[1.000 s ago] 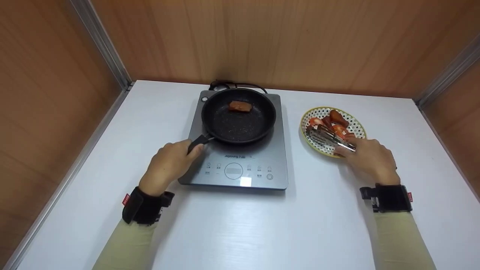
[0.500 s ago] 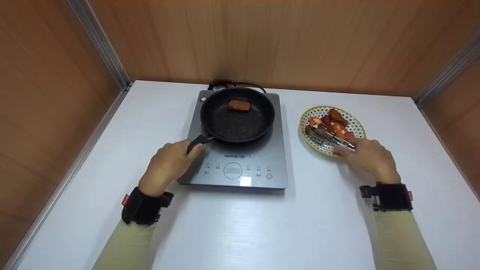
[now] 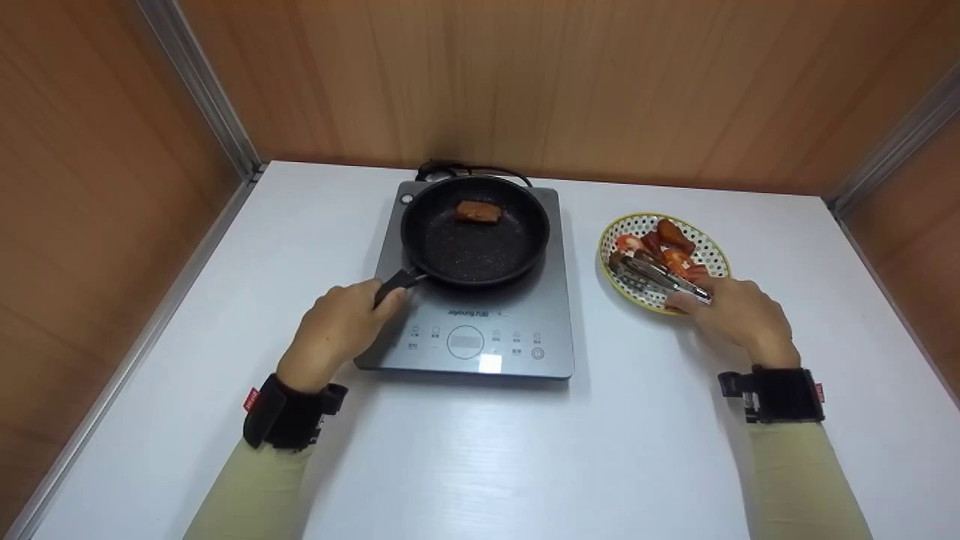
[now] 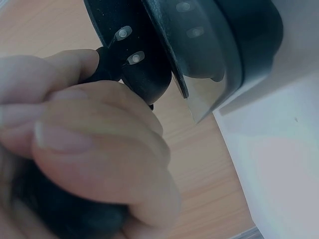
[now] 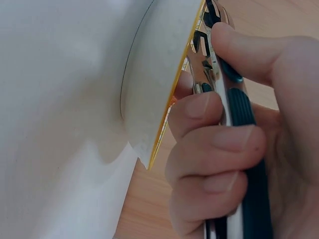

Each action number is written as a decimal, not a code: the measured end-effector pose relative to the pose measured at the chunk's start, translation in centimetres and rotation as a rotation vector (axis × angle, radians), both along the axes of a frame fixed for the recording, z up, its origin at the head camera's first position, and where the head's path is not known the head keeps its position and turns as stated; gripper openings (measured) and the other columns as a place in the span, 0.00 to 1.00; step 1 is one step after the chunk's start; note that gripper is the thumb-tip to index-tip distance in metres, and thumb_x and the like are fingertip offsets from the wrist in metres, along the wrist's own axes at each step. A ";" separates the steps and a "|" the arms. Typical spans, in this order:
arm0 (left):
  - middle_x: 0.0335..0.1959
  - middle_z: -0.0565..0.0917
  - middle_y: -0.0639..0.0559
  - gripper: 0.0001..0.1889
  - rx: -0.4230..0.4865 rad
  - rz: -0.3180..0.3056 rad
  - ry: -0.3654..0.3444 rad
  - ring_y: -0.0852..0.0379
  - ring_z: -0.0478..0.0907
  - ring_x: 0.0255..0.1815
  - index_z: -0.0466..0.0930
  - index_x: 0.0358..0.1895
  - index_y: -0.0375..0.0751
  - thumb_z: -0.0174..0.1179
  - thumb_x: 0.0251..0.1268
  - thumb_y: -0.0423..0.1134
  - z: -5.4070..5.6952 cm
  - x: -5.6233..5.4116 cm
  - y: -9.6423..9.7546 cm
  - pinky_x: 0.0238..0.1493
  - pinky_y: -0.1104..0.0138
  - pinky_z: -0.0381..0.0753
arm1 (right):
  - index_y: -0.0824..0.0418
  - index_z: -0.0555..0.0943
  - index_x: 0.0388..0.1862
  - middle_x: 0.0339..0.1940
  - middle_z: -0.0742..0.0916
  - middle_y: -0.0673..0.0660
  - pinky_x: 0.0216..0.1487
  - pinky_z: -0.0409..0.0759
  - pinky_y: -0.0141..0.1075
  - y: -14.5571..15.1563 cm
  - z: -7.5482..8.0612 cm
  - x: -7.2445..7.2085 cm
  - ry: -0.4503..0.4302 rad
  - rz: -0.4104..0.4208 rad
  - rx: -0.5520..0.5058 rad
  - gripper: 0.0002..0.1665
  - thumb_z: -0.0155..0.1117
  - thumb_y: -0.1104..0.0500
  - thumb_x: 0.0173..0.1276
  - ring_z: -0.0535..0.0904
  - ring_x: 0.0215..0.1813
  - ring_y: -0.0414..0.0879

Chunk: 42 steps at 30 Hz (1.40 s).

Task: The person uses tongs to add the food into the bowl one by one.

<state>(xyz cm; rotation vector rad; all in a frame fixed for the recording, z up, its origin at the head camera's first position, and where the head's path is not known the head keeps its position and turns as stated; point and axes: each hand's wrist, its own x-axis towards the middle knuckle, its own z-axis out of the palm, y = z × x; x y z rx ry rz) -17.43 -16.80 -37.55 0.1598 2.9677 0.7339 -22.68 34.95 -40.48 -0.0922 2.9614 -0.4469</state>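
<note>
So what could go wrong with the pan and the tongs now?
The tongs in the right hand reach over the plate, so a clumsy push might tip it or knock food out.
The left hand grips the handle; a sudden tug could slide the pan on the cooktop.

Frying pan [image 3: 476,253]: matt, speckled interior. Tongs [image 3: 661,275]: polished metal. Induction cooktop [image 3: 525,307]: smooth, glossy. Surface [image 3: 487,457]: smooth, faintly reflective. Wall panel [image 3: 525,82]: wood-grained.
</note>
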 end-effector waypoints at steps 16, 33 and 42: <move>0.23 0.68 0.51 0.22 -0.008 0.007 -0.008 0.51 0.71 0.25 0.72 0.34 0.42 0.49 0.86 0.55 0.1 0.0 0.0 0.25 0.62 0.63 | 0.53 0.76 0.77 0.66 0.79 0.81 0.47 0.77 0.66 0.1 0.0 0.0 0.038 -0.044 0.009 0.44 0.55 0.25 0.76 0.77 0.63 0.76; 0.23 0.70 0.51 0.22 0.000 0.007 0.011 0.51 0.71 0.25 0.73 0.32 0.43 0.50 0.86 0.54 0.2 0.1 0.0 0.24 0.62 0.64 | 0.50 0.74 0.79 0.69 0.77 0.79 0.47 0.76 0.65 0.2 0.2 0.0 0.027 -0.056 -0.011 0.43 0.49 0.25 0.79 0.74 0.65 0.73; 0.23 0.69 0.51 0.23 -0.003 0.004 0.008 0.51 0.71 0.25 0.72 0.32 0.43 0.50 0.86 0.56 0.3 0.2 0.0 0.25 0.61 0.63 | 0.53 0.78 0.75 0.67 0.81 0.74 0.47 0.77 0.63 -0.2 0.0 -0.1 0.104 -0.080 -0.070 0.44 0.45 0.24 0.79 0.78 0.65 0.71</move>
